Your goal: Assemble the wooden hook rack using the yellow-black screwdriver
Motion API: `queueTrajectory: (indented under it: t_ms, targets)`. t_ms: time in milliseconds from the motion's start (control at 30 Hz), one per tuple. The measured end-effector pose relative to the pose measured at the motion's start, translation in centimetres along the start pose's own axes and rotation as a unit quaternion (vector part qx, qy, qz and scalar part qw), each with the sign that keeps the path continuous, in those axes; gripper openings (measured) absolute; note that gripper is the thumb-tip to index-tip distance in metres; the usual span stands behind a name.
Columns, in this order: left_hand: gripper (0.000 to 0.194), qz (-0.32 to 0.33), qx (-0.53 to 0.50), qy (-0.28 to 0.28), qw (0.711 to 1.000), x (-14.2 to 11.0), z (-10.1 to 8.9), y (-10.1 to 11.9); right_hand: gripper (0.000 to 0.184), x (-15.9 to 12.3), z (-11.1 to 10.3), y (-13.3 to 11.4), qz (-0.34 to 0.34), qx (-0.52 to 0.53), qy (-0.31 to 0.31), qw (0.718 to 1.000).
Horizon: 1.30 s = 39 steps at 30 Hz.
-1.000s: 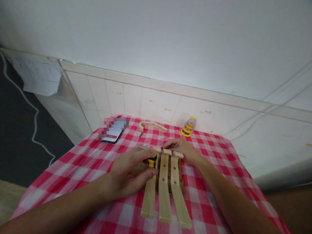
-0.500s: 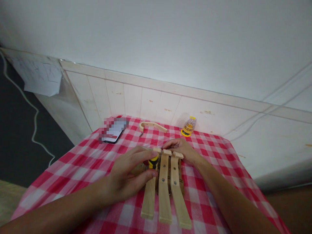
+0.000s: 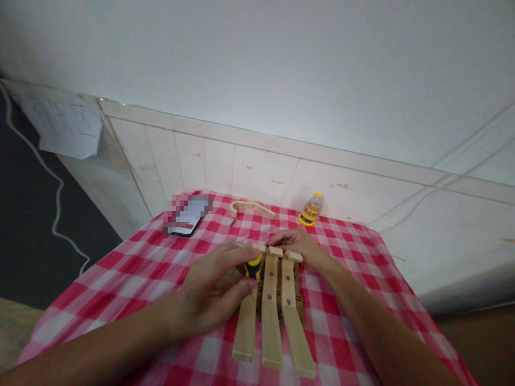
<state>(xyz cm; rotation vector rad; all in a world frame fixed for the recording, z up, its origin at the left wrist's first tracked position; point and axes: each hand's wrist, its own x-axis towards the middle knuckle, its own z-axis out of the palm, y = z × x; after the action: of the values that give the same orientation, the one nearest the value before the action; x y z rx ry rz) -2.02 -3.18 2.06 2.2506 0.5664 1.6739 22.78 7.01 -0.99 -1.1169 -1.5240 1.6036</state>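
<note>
My left hand [image 3: 213, 281] pinches a short yellow-and-black screwdriver [image 3: 252, 266] between thumb and fingers. The screwdriver stands upright over the leftmost wooden hook [image 3: 244, 338]; its tip is hidden. Beside that one lie a middle wooden hook [image 3: 272, 329] and a right wooden hook [image 3: 296, 332], each showing two screws. All three rest across a brown wooden board [image 3: 298, 303]. Around the board's far right corner curls my right hand [image 3: 301, 249], steadying it, with some fingertips out of sight behind the hooks' upturned ends.
A loose curved wooden hook [image 3: 253, 207] lies near the wall, with a small dark metal piece [image 3: 233, 221] by it. A phone [image 3: 189, 217] is at the back left. A yellow-based clear screwdriver-bit case [image 3: 311, 209] stands at the back right. The checkered tablecloth [image 3: 153, 262] covers the table.
The screwdriver has turned slightly in my left hand, and the left fingers have shifted a little around it. My right hand, the board and the hooks stay in place.
</note>
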Motion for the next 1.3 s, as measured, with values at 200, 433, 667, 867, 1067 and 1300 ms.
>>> queueTrajectory:
  t_ms: [200,433,667,867,1067,1300]
  targets:
    - [0.05,-0.002,0.001,0.006,1.0,-0.09,-0.03,-0.06,0.021,-0.1,0.11,-0.2,0.005,0.004,-0.002,1.0]
    - [0.054,-0.046,-0.031,-0.003,0.998,-0.84,0.14,-0.35,0.023,-0.09,0.03,-0.07,-0.002,0.001,-0.001,1.0]
    - [0.055,-0.043,-0.027,0.009,0.999,-0.9,0.16,-0.28,0.023,0.0,-0.09,0.04,0.0,0.011,-0.009,1.0]
    - [0.058,-0.019,-0.02,0.008,1.0,-0.66,0.01,-0.31,0.024,0.0,-0.06,0.08,0.004,0.015,-0.011,1.0]
    - [0.055,-0.017,-0.004,-0.007,1.0,-0.56,-0.18,-0.3,0.025,0.0,-0.09,0.24,0.002,0.009,-0.007,1.0]
    - [0.052,-0.002,0.007,0.013,1.0,-0.78,0.04,-0.86,0.022,0.04,-0.02,0.13,-0.005,0.0,-0.001,1.0]
